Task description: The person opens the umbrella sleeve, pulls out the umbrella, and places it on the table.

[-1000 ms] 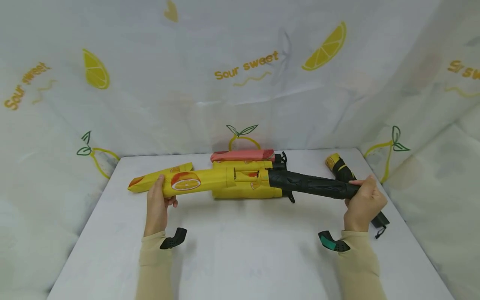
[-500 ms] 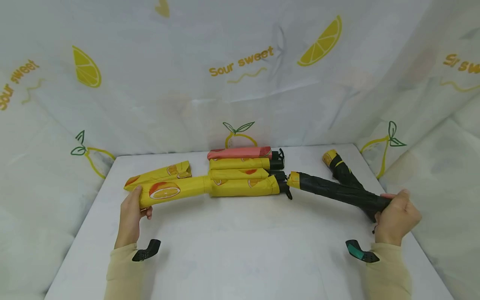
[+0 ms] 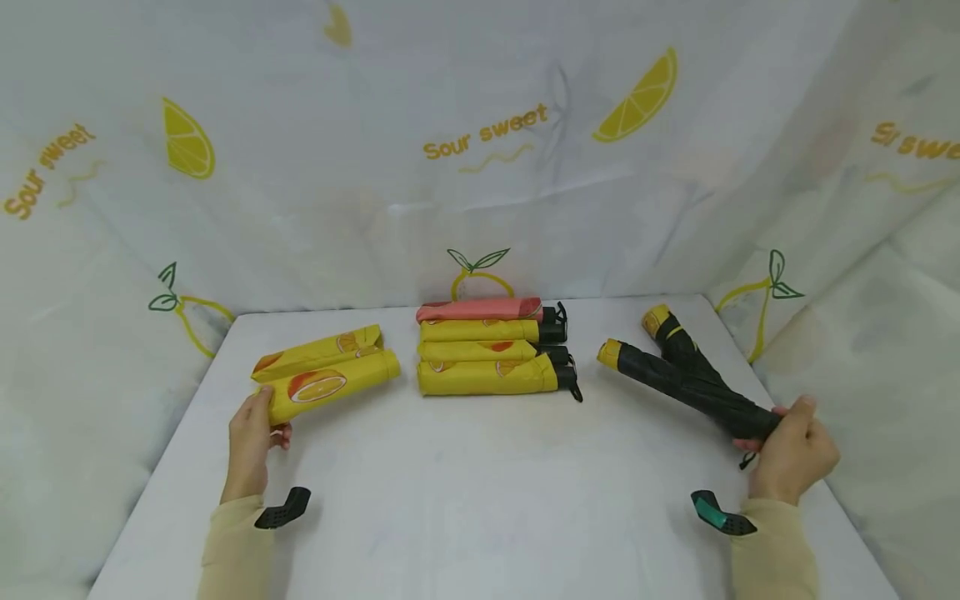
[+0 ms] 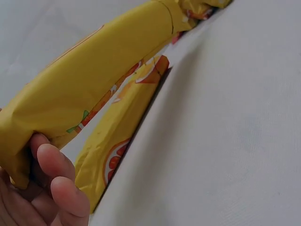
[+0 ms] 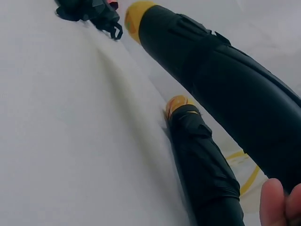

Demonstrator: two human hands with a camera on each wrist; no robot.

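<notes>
Left fingers (image 3: 281, 437) grip a yellow cover (image 3: 333, 386), right fingers (image 3: 748, 445) a black umbrella (image 3: 690, 391).

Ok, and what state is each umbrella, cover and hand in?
Held yellow cover: looks empty, raised
Left hand: gripping that cover
Other yellow cover: lying down
Held black umbrella: folded, uncovered, raised
Right hand: gripping that umbrella
Other black umbrella: folded, uncovered, lying
Three yellow-covered umbrellas: folded, lying
Red-covered umbrella: folded, lying
</notes>
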